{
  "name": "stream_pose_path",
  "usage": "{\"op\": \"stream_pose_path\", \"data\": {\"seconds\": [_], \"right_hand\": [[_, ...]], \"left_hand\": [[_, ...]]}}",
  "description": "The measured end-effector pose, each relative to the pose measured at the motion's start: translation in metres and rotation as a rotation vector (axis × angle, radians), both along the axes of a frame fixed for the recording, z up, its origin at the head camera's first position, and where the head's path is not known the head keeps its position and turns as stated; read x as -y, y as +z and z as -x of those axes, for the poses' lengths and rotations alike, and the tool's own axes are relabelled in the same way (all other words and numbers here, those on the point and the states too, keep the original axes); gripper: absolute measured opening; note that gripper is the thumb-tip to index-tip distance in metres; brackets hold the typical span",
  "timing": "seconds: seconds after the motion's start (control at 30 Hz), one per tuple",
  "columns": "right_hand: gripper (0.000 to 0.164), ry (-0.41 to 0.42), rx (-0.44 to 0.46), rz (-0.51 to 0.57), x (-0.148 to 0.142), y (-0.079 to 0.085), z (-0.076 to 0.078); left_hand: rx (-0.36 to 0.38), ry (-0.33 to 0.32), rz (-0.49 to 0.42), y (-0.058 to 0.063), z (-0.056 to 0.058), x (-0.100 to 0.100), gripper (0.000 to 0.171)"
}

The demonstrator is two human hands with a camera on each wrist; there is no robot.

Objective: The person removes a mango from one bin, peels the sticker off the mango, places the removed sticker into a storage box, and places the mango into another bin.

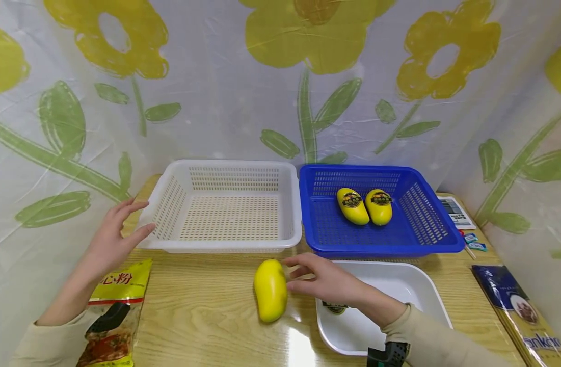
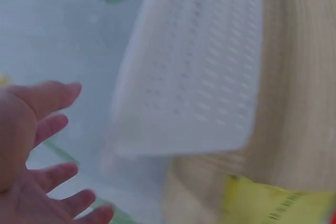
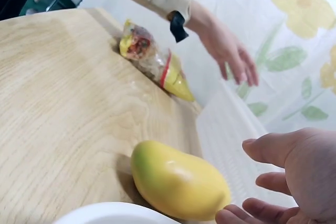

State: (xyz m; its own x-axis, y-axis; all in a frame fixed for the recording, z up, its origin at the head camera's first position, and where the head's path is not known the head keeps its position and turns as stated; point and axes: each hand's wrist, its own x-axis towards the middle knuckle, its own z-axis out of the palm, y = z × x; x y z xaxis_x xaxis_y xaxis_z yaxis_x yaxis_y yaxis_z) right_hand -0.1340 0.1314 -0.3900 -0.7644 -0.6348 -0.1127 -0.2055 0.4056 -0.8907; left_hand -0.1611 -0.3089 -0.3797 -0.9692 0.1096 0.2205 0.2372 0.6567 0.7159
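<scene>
A yellow mango (image 1: 270,290) lies on the table in front of the white perforated basket (image 1: 230,244). Right beside the mango is my right hand (image 1: 323,279), fingers loosely bent; in the right wrist view its fingertips reach the fruit's end without wrapping round it. At the basket's left rim, my left hand (image 1: 112,239) hovers with thumb and fingers spread, holding nothing. The left wrist view shows those fingers apart from the basket wall (image 2: 194,77). Two labelled mangoes (image 1: 352,206) lie in the blue basket (image 1: 381,250).
A white tray (image 1: 353,344) sits under my right forearm, a dark label (image 1: 336,308) showing in it. On the left lies a yellow-topped food bag (image 1: 119,290). To the right are a blue-and-gold packet (image 1: 514,311), small wrapped sweets (image 1: 475,244) and a printed card (image 1: 456,213). A flowered curtain (image 1: 216,102) hangs behind.
</scene>
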Motion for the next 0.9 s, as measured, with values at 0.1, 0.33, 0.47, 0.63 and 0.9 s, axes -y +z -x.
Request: {"op": "stream_pose_path", "data": {"seconds": [0.1,0.33,0.47,0.63,0.9], "right_hand": [[0.049,-0.002,0.004,0.01,0.002,-0.001,-0.001],[0.05,0.007,0.02,0.006,0.01,-0.003,-0.001],[0.051,0.024,0.006,-0.023,0.014,-0.004,0.002],[0.052,0.047,-0.032,-0.093,0.019,-0.007,0.008],[0.048,0.139,-0.119,-0.209,0.032,-0.014,0.017]], "left_hand": [[0.159,0.004,-0.066,-0.012,0.001,0.012,0.063],[0.304,-0.008,-0.269,-0.036,-0.001,0.024,0.064],[0.282,-0.063,-0.44,-0.046,0.002,0.027,0.053],[0.306,-0.152,-0.652,-0.053,0.003,0.032,0.045],[0.322,-0.171,-0.685,-0.053,0.005,0.032,0.043]]}}
